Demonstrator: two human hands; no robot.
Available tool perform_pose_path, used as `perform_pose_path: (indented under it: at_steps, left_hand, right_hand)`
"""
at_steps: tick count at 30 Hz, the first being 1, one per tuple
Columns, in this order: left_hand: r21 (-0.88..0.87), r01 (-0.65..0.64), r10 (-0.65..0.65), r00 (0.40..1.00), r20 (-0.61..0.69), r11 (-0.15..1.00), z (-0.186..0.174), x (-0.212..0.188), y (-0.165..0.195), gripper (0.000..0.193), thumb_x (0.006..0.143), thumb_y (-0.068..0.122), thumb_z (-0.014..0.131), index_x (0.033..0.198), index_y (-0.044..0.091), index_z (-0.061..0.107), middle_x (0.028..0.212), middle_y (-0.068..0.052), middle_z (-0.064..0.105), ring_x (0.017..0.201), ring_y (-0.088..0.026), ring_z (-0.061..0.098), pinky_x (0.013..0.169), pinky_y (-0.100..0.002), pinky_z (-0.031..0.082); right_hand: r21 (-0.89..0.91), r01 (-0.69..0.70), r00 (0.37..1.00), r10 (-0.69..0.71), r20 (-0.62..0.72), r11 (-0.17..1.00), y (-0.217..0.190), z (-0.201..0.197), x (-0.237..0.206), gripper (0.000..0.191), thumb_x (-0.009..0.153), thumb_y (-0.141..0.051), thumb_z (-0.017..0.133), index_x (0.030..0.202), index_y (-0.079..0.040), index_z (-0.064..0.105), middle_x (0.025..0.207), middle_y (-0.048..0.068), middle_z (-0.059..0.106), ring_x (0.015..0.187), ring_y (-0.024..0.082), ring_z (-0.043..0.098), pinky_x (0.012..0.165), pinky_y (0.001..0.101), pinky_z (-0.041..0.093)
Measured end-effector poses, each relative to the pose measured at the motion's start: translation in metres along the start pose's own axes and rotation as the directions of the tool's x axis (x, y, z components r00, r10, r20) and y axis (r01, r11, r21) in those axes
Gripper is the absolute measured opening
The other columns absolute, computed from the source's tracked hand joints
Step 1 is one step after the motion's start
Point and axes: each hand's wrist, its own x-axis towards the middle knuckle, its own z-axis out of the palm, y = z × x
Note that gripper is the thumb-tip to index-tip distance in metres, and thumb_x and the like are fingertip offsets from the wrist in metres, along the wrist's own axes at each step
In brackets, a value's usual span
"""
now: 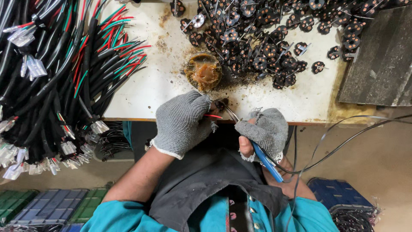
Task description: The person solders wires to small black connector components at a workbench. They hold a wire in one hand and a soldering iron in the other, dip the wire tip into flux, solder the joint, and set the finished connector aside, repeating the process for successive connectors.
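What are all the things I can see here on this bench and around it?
Cable bundle: many, black with red and green wires and clear end plugs, piled at the left.
Round parts: many, black with copper spots, heaped at the top of the table.
Paste tin: one, brown, above the hands.
Table: one, white and stained.
Dark board: one, grey, at the right.
Crates: several, green and blue, on the floor at lower left; one blue crate at lower right.
Soldering iron: one, blue handle, in the right hand.
Left hand: grey glove, holding a red wire.
Right hand: grey glove, gripping the iron.
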Motion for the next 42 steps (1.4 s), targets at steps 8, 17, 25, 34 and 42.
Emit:
perform_pose_path:
  at_steps: [8,17,25,34,42]
  left_hand:
    - [0.017,0.006,-0.006,1.000,0.009,1.000,-0.001,0.000,0.001,0.030,0.069,0.026,0.083,0.090,0.016,0.065,0.081,-0.007,0.058,0.073,-0.032,0.063,0.060,-0.045,0.048]
    - [0.012,0.000,0.000,1.000,-0.013,1.000,0.000,0.002,0.000,0.028,0.070,0.023,0.082,0.092,0.016,0.066,0.082,-0.007,0.059,0.073,-0.031,0.063,0.061,-0.044,0.048]
    - [0.025,0.013,-0.013,1.000,-0.010,1.000,0.001,0.002,0.001,0.024,0.070,0.023,0.080,0.087,0.016,0.065,0.079,-0.006,0.058,0.072,-0.031,0.063,0.060,-0.045,0.048]
    - [0.044,0.028,-0.028,1.000,0.002,0.999,0.000,0.002,0.003,0.025,0.070,0.024,0.081,0.088,0.018,0.065,0.084,-0.006,0.060,0.074,-0.031,0.064,0.058,-0.045,0.047]
    - [0.001,0.003,-0.003,0.999,-0.052,1.000,-0.002,0.002,0.006,0.029,0.068,0.020,0.082,0.091,0.018,0.065,0.096,-0.004,0.064,0.083,-0.029,0.067,0.065,-0.041,0.052]
  right_hand:
    - [-0.010,0.012,1.000,-0.012,0.013,1.000,0.000,0.000,0.004,0.025,0.087,-0.034,0.068,0.099,-0.014,0.076,0.078,0.004,0.064,0.072,0.030,0.061,0.072,0.0450,0.049]
    - [-0.020,0.019,0.999,-0.018,0.035,1.000,0.001,-0.001,0.002,0.023,0.087,-0.033,0.068,0.098,-0.015,0.077,0.077,0.004,0.064,0.072,0.030,0.061,0.071,0.0449,0.048]
    - [-0.133,0.036,0.991,-0.017,0.136,0.990,0.002,-0.002,0.002,0.025,0.080,-0.036,0.066,0.089,-0.016,0.078,0.070,0.006,0.063,0.066,0.032,0.061,0.065,0.0459,0.047]
    - [0.397,-0.913,0.244,0.654,0.716,-0.094,0.009,0.030,-0.040,0.042,0.092,-0.021,0.072,0.058,-0.001,0.056,0.054,0.011,0.062,0.047,0.022,0.063,0.045,0.0382,0.052]
    - [0.138,-0.891,0.430,0.712,0.555,0.432,0.011,0.026,-0.036,0.039,0.083,-0.024,0.078,0.053,-0.003,0.065,0.049,0.008,0.065,0.042,0.018,0.062,0.042,0.0351,0.051]
